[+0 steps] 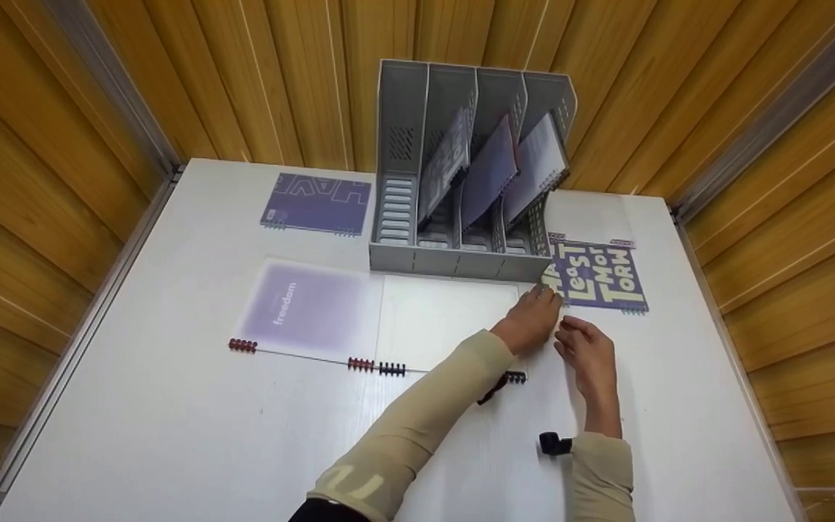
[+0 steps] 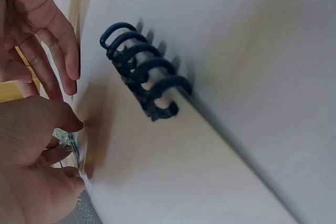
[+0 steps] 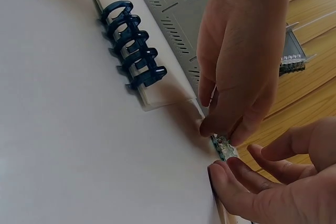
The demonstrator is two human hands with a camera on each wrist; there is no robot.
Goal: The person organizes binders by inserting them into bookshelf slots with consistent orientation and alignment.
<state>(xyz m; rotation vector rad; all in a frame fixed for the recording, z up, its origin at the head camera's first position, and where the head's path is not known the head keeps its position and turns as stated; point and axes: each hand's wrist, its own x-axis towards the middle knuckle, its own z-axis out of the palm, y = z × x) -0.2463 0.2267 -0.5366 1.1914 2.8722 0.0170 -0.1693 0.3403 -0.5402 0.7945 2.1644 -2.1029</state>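
Note:
A purple ring notebook (image 1: 606,279) with large pale lettering lies at the right of the desk organizer, its clear rings (image 3: 224,149) along the near edge. My left hand (image 1: 531,319) bends over its near left corner, thumb and fingers pinching the clear rings there. Just right of it, my right hand (image 1: 588,351) hovers with fingers loosely bent and thumb near the fingertips, holding nothing. Under my left forearm lies a white ring notebook (image 1: 446,312) with dark blue rings (image 2: 144,69), partly hidden by the sleeve.
The grey organizer (image 1: 461,261) stands at the back with notebooks leaning in three compartments. Left of it lies a purple notebook (image 1: 316,206); nearer, a "freedom" notebook (image 1: 301,308) with red rings. A clear-covered notebook (image 1: 591,214) lies behind the lettered one. Wooden walls surround the table.

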